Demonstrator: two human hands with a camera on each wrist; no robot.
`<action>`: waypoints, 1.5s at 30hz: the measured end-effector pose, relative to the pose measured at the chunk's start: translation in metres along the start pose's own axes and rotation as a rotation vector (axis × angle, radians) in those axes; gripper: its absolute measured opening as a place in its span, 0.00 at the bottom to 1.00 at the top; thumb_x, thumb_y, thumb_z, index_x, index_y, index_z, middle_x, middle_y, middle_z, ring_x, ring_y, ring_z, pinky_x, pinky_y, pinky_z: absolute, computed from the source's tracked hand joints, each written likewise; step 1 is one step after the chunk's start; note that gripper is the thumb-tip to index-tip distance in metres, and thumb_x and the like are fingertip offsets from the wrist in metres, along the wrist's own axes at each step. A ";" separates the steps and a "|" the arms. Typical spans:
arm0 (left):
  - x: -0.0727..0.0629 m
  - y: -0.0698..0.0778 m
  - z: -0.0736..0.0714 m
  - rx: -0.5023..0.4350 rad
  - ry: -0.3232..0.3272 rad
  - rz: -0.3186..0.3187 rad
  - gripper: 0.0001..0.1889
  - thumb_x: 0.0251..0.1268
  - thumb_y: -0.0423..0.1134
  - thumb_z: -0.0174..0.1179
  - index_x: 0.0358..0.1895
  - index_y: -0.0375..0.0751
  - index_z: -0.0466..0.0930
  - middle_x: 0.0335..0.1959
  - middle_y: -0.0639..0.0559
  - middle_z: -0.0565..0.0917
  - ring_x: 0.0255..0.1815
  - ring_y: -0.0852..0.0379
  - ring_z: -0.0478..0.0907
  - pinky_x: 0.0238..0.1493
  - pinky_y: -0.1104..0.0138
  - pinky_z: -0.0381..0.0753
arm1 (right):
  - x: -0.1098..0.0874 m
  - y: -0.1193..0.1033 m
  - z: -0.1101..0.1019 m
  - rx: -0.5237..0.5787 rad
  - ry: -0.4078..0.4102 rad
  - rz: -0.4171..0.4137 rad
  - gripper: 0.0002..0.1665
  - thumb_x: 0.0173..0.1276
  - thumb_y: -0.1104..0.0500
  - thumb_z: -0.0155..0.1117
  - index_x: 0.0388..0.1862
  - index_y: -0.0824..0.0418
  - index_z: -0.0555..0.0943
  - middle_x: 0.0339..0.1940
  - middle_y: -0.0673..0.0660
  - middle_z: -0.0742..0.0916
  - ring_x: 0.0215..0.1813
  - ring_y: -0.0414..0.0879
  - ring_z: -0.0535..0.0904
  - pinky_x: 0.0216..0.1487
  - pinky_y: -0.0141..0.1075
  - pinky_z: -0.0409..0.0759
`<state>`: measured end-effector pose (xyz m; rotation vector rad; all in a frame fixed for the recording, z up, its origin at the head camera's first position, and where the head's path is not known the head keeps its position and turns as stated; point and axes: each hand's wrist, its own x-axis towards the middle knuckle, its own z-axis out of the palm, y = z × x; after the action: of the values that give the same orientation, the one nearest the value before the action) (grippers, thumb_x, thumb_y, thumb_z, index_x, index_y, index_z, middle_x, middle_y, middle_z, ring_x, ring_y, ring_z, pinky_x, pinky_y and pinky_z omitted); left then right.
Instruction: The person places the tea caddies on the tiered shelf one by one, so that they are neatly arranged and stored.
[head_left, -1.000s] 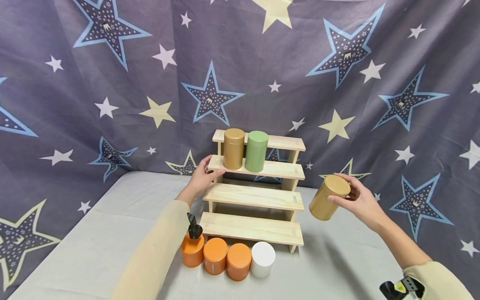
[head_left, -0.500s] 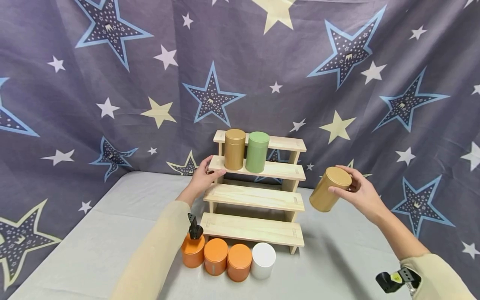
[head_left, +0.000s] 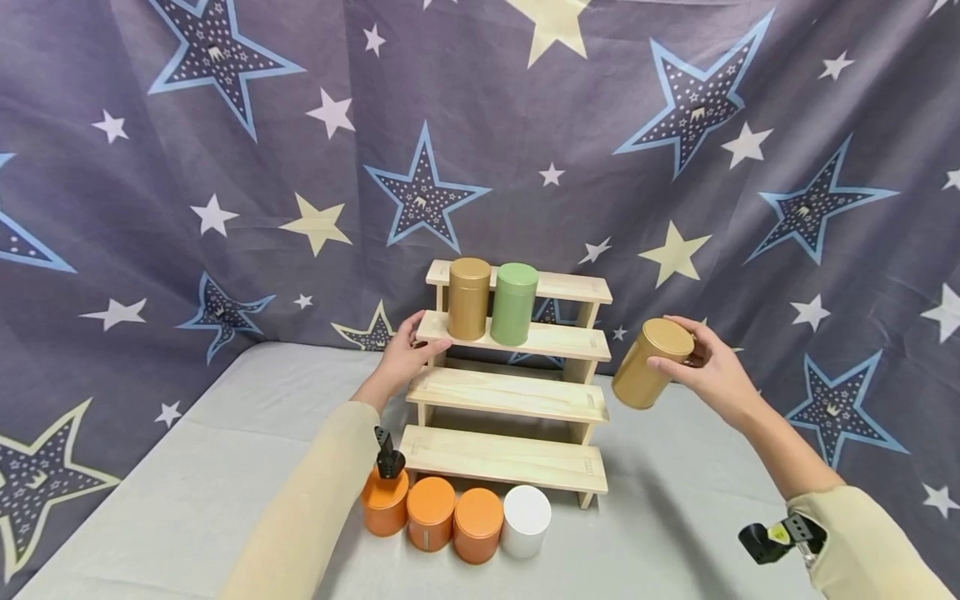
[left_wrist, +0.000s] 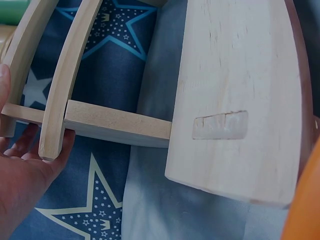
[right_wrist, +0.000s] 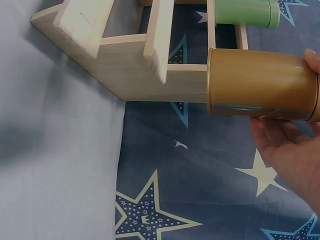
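Observation:
A pale wooden tiered rack (head_left: 510, 392) stands on the table. On its second step from the top, a gold canister (head_left: 468, 300) and a green canister (head_left: 514, 305) stand upright side by side. My left hand (head_left: 403, 354) grips the left end of that step, thumb on top and fingers underneath, as the left wrist view also shows. To the right of the rack, my right hand (head_left: 712, 371) holds another gold canister (head_left: 651, 367) in the air near its lid. This canister is tilted, its base pointing down and left toward the rack.
Several short orange tins (head_left: 431, 512) and a white tin (head_left: 526, 521) stand in a row before the rack's bottom step. A grey cloth covers the table (head_left: 247, 467). A star-patterned curtain (head_left: 315, 167) hangs close behind the rack.
My right hand has lifted the gold canister higher and shifted it slightly left toward the rack. My left hand stays on the step; the rack and other tins have not moved.

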<state>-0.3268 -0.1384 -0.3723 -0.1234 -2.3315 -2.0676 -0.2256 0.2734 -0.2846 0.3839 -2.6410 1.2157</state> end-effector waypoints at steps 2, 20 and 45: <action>0.001 -0.002 0.000 0.012 0.005 0.011 0.46 0.59 0.39 0.64 0.75 0.46 0.43 0.70 0.37 0.63 0.70 0.42 0.62 0.68 0.53 0.65 | 0.002 -0.001 0.000 0.004 0.003 0.002 0.41 0.65 0.50 0.63 0.72 0.59 0.58 0.56 0.57 0.74 0.44 0.26 0.73 0.41 0.20 0.76; 0.003 -0.001 0.001 0.035 0.009 0.012 0.45 0.59 0.41 0.64 0.75 0.47 0.44 0.68 0.37 0.65 0.68 0.43 0.65 0.66 0.53 0.67 | 0.025 -0.017 0.003 0.041 0.040 0.023 0.43 0.63 0.48 0.65 0.72 0.58 0.58 0.59 0.57 0.74 0.47 0.26 0.72 0.44 0.16 0.72; 0.000 0.000 0.000 0.051 0.002 -0.002 0.45 0.60 0.41 0.64 0.75 0.48 0.43 0.70 0.38 0.63 0.69 0.44 0.63 0.68 0.54 0.65 | 0.053 -0.027 0.021 0.092 0.043 0.065 0.47 0.61 0.43 0.65 0.73 0.58 0.56 0.62 0.60 0.74 0.57 0.45 0.72 0.57 0.38 0.74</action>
<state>-0.3265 -0.1384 -0.3723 -0.1179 -2.3816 -2.0063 -0.2688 0.2329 -0.2632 0.2855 -2.5868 1.3531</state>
